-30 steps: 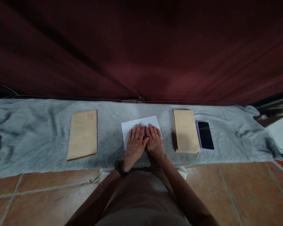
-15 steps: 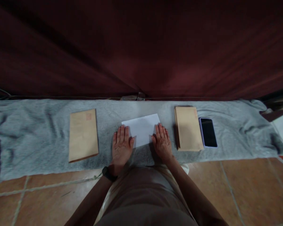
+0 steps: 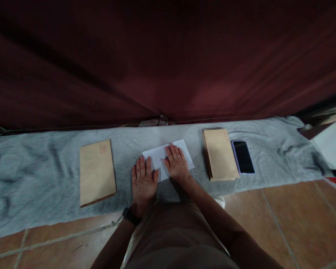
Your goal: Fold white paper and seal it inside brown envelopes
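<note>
White paper lies folded on a grey cloth, right under the person's fingers. The right hand lies flat on top of the paper. Its fingers are straight and close side by side, and their tips point to the far edge of the paper. They press down and pinch nothing. The left hand lies flat too, with its palm on the cloth just beside the paper. Its thumb touches the near left edge of the paper. Its fingers are straight and close together, and they hold nothing. A black watch sits on the left wrist.

Out past the left hand's little finger, well apart from it, lies one brown envelope. Out past the right hand's little finger, near it but not touching, sits a pile of brown envelopes. A phone with a dark screen lies just beside the pile, on the side away from the fingers. Beyond the fingertips hangs a dark red curtain. Behind the wrists is a brown tile floor.
</note>
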{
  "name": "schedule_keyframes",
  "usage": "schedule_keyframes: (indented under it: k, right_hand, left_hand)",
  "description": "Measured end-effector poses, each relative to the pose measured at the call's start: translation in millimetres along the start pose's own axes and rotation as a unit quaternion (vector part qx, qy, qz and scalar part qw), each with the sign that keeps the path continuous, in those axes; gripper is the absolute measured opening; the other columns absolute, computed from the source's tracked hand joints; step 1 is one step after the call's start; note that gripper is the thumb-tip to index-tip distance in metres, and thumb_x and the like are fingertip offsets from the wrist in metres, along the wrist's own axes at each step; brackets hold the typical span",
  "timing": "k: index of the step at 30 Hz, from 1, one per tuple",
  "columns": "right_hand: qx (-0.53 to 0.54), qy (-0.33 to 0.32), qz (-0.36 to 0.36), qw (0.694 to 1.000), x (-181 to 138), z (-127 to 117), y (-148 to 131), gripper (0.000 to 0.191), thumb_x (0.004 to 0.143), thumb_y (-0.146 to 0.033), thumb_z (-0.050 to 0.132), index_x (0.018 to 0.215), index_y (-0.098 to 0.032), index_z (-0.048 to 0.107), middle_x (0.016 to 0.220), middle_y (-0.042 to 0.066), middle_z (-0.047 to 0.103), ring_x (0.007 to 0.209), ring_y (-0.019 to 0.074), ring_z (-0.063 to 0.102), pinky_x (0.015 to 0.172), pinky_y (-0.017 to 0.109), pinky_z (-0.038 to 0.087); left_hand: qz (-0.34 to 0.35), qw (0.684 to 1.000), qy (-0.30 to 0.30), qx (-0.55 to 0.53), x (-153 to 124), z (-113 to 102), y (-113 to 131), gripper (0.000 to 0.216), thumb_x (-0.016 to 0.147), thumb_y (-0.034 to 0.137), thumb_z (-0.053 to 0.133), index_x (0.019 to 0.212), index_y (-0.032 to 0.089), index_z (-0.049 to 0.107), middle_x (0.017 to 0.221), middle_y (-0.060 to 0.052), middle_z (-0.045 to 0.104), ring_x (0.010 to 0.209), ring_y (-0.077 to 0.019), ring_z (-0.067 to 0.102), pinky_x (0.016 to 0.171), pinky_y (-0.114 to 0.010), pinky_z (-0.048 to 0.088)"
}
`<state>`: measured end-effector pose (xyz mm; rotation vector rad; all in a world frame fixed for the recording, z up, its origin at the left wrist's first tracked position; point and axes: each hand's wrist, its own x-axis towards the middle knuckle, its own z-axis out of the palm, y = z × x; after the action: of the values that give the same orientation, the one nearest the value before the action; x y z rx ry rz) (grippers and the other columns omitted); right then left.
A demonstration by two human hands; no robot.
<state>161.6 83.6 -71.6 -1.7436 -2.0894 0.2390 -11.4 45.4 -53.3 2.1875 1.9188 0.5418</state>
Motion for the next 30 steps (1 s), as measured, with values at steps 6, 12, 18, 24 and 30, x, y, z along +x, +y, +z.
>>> schedule_keyframes:
  k: [6,12,18,24,30]
  right_hand:
    - [-0.014,0.021,0.039,0.999,-13,-11,21,0.063,0.107,-0.039,0.042,0.16,-0.008,0.032,0.167,0.019,0.029,0.155,0.0319,0.029,0.126,0.053,0.027]
    - [-0.03,0.035,0.052,0.998,-20,-17,27,0.063,0.106,-0.038,0.043,0.16,-0.006,0.033,0.165,0.02,0.032,0.153,0.0324,0.034,0.125,0.053,0.028]
    - [-0.017,0.052,0.041,0.998,-22,-15,27,0.06,0.106,-0.034,0.04,0.16,-0.007,0.033,0.165,0.02,0.032,0.154,0.0323,0.031,0.124,0.054,0.03]
    - [-0.026,0.062,0.045,0.997,-23,-12,27,0.059,0.106,-0.031,0.04,0.16,-0.006,0.033,0.164,0.021,0.035,0.153,0.0318,0.034,0.123,0.054,0.031]
    - [-0.026,0.071,0.038,0.996,-22,-12,27,0.059,0.106,-0.032,0.041,0.159,-0.007,0.035,0.163,0.021,0.037,0.152,0.0324,0.036,0.123,0.055,0.031]
  left_hand:
    - [0.01,1.0,0.007,0.016,0,1,-1,0.065,0.104,0.04,0.04,0.161,0.012,0.03,0.168,-0.021,0.026,0.157,-0.0358,0.022,0.125,-0.062,0.02]
    - [0.022,0.999,0.016,0.031,6,-4,9,0.062,0.104,0.033,0.035,0.161,0.009,0.029,0.167,-0.022,0.028,0.157,-0.0354,0.021,0.125,-0.064,0.019]
    - [0.126,0.991,-0.03,0.022,24,14,57,0.059,0.105,0.028,0.033,0.16,0.01,0.032,0.166,-0.015,0.035,0.157,-0.0273,0.025,0.127,-0.052,0.026]
    - [0.131,0.99,-0.035,0.049,24,26,50,0.057,0.105,0.031,0.034,0.157,0.009,0.039,0.163,-0.016,0.038,0.156,-0.0288,0.028,0.127,-0.053,0.023]
    - [0.058,0.996,0.017,0.058,16,11,11,0.061,0.104,0.035,0.034,0.158,0.006,0.035,0.162,-0.022,0.038,0.155,-0.0325,0.03,0.125,-0.056,0.026]
